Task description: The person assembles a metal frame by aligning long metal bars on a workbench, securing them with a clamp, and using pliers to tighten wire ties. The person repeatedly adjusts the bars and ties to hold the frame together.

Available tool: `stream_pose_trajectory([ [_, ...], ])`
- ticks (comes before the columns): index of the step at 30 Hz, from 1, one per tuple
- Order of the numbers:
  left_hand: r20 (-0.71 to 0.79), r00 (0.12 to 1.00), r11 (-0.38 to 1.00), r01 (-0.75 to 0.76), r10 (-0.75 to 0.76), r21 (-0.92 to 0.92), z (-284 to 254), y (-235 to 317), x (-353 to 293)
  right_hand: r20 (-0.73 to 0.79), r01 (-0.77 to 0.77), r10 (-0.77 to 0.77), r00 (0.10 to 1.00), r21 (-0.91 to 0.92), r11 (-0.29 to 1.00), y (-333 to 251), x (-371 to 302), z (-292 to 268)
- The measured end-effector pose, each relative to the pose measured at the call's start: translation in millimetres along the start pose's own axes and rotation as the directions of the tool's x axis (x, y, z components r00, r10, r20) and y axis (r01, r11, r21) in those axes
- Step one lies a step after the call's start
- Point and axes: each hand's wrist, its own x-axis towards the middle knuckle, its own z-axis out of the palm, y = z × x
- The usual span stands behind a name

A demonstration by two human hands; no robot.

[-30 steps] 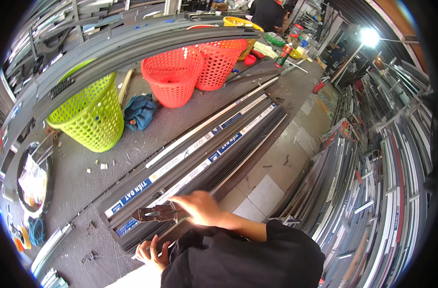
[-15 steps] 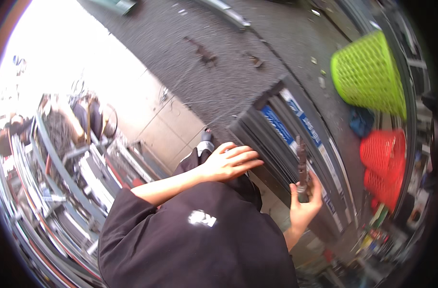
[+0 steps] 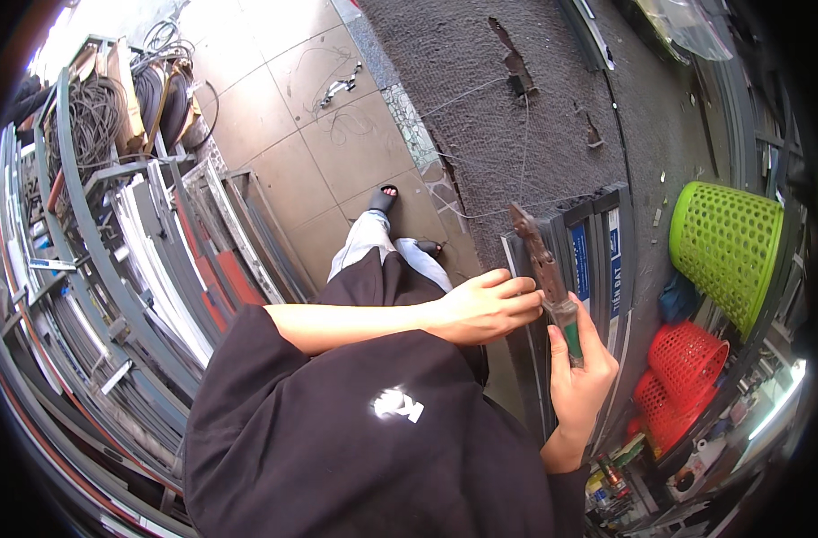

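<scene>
My right hand [image 3: 586, 368] grips a rusty pliers-like tool [image 3: 545, 264] by its green-marked handle end. Its brown metal jaws point up and away to the left, slightly blurred. Alongside the tool is my left hand [image 3: 491, 307], its fingers curled and their tips at or very close to the tool's middle. Its thumb and palm are hidden, so I cannot tell what, if anything, they hold. Below the tool stand dark grey metal profiles [image 3: 597, 224] with blue and white labels.
A rack of long metal profiles [image 3: 113, 296] and coiled cable [image 3: 90, 117] fills the left. To the right are a green perforated basket [image 3: 727, 251] and red baskets [image 3: 687, 359]. A rough grey mat [image 3: 463, 81] with torn patches lies ahead, beside floor tiles [image 3: 310, 170].
My view has turned, showing more tiled floor and my feet. The left hand has moved right to the tool, its fingers curling. The right hand still holds the tool, now tilted left.
</scene>
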Motion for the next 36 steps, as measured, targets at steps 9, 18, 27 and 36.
stream_pose_trajectory([
  [9,-0.146,0.989,0.958,0.029,0.014,0.285,19,8,-11,0.000,0.169,-0.169,0.986,-0.089,0.982,7,5,-9],
  [18,-0.150,0.989,0.907,0.082,-0.021,0.413,36,13,-18,0.006,0.212,-0.213,0.977,-0.131,0.968,7,7,-8],
  [27,-0.076,0.996,0.875,0.078,-0.048,0.478,40,15,-23,-0.041,0.280,-0.283,0.958,-0.064,0.958,21,4,-6],
  [36,-0.010,0.997,0.897,0.070,-0.074,0.437,38,15,-25,0.065,0.191,-0.189,0.980,-0.021,0.981,31,5,-9],
])
